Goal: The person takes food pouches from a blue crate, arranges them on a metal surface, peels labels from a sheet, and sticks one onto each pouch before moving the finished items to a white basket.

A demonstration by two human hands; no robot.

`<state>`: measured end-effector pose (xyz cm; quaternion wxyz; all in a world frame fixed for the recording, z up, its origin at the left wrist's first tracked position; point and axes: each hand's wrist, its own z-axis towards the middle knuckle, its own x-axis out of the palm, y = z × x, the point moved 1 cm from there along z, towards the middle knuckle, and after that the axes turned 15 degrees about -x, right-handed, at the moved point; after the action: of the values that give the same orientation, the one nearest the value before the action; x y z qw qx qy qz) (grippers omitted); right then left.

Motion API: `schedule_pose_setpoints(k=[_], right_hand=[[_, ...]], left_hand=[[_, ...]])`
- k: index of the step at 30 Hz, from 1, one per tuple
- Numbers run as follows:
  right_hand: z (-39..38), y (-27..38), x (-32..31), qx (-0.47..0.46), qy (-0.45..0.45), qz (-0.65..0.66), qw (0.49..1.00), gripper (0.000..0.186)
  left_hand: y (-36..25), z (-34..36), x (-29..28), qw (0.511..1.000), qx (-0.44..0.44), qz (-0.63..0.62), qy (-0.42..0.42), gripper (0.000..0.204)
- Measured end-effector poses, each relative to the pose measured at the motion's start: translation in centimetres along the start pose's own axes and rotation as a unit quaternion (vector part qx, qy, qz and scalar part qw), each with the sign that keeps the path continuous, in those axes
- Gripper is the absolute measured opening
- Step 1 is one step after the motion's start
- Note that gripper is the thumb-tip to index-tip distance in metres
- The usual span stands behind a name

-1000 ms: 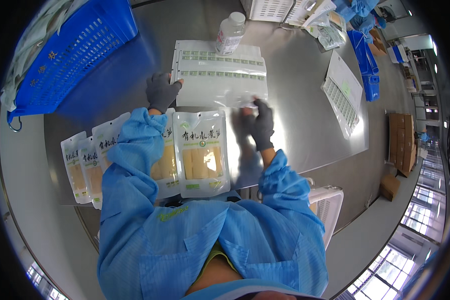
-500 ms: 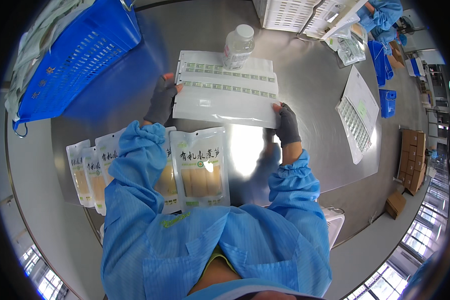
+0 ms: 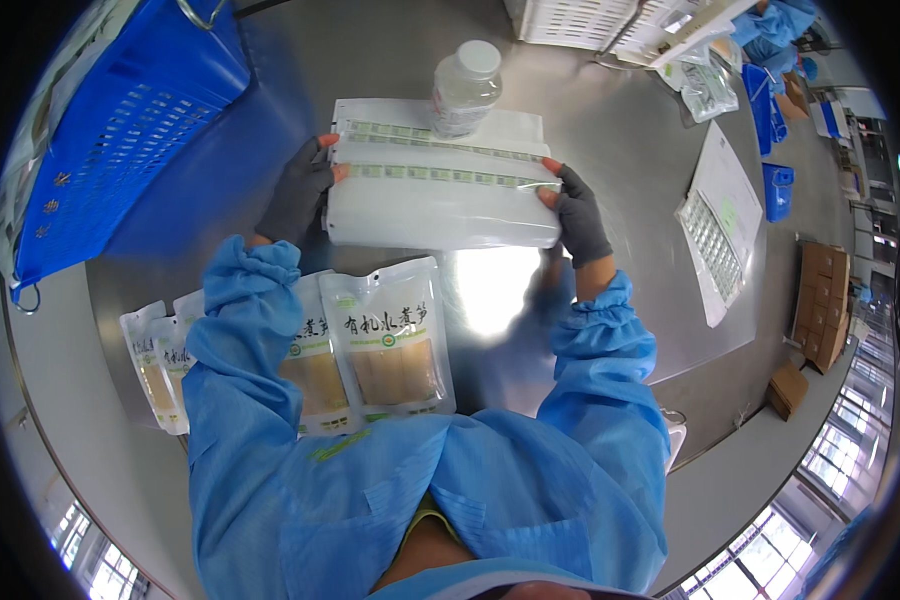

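Glossy white sheets with green-printed strips (image 3: 440, 215): between left hand (image 3: 295, 190) and right hand (image 3: 578, 215), each pinching a side edge. Clear white-capped plastic bottle (image 3: 467, 92): beyond both hands, on the sheets; might topple if they are tugged.

A blue basket (image 3: 135, 150) stands left, a white crate (image 3: 570, 25) far; right are blue bins (image 3: 778, 192) and brown cartons (image 3: 822, 305), seemingly on the floor (image 3: 715, 400).
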<state>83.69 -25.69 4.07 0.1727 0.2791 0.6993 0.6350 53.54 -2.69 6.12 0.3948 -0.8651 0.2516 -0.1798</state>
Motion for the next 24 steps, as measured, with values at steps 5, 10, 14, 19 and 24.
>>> schedule_pose_setpoints(k=[5,10,14,19,24], right_hand=[[0.6,-1.0,-0.9,0.037,-0.015,0.081,0.996,0.049],[0.6,-1.2,-0.9,0.055,-0.040,0.146,0.987,0.050],[0.7,-0.6,-0.7,0.015,0.008,0.045,0.999,0.051],[0.7,0.8,-0.4,-0.019,0.034,-0.030,0.999,0.047],[1.1,0.6,-0.3,-0.026,0.039,-0.067,0.997,0.033]], left_hand=[[2.6,2.2,-4.0,0.964,0.031,0.153,-0.217,0.024],[1.1,0.2,-1.3,0.997,0.016,0.043,-0.060,0.023],[0.1,-0.9,0.4,0.999,0.027,0.009,0.031,0.030],[0.4,2.1,-1.1,0.989,0.040,0.133,0.048,0.036],[1.4,3.3,-2.4,0.977,0.105,0.183,0.022,0.032]])
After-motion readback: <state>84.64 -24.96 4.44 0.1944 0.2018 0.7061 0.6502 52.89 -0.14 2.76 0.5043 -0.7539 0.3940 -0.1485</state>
